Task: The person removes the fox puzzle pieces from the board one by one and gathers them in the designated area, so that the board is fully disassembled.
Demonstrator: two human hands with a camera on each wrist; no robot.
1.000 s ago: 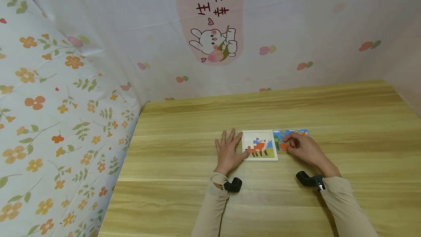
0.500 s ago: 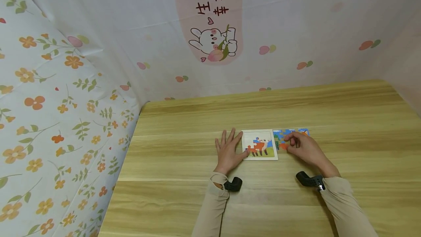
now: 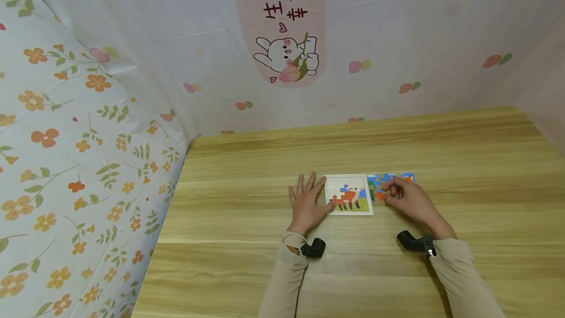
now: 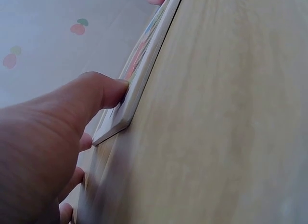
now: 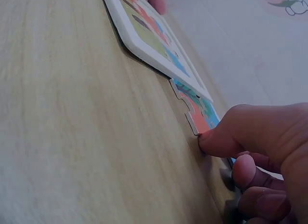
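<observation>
A white-framed jigsaw board (image 3: 353, 213) lies flat on the table. Inside it, several joined pieces (image 3: 352, 196) form part of an orange-and-white animal on grass; its upper left area is bare. My left hand (image 3: 305, 207) rests at the board's left side, fingers spread on the table and thumb pressing the frame's lower left corner. Along the board's right edge lie loose blue, green and orange pieces (image 3: 374, 180). Over these, my right hand (image 3: 412, 202) pinches an orange jigsaw piece (image 5: 198, 122) between thumb and index finger, the other fingers curled. The hand hides some of the pieces.
The wooden table (image 3: 247, 249) reaches back to a white printed curtain (image 3: 397, 28). A flowered cloth (image 3: 88, 161) hangs at the left. Black wrist cameras sit on both forearms, at the left wrist (image 3: 314, 248) and right wrist (image 3: 412, 241).
My right fingertips have shifted very slightly to the right with the orange jigsaw piece. The left hand and the board stay where they were.
</observation>
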